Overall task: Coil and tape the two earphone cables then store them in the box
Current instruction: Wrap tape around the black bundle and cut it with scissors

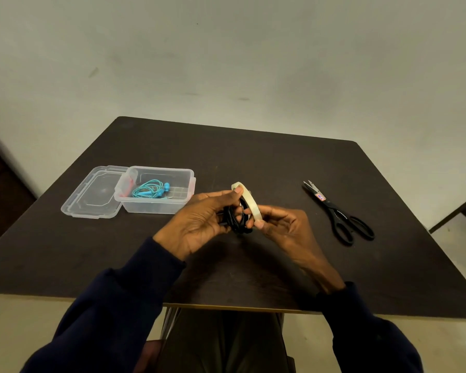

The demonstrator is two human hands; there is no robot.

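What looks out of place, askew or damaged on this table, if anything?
Nothing is spilled or damaged. The lid lies off the box, against its left side. The teal earphones are inside, the scissors lie at the right. The left hand grips the black cable; the right hand holds the tape roll.

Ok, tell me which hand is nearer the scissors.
Right. The right hand grips the tape roll left of the scissors; the left hand holds the black cable farther left, towards the box.
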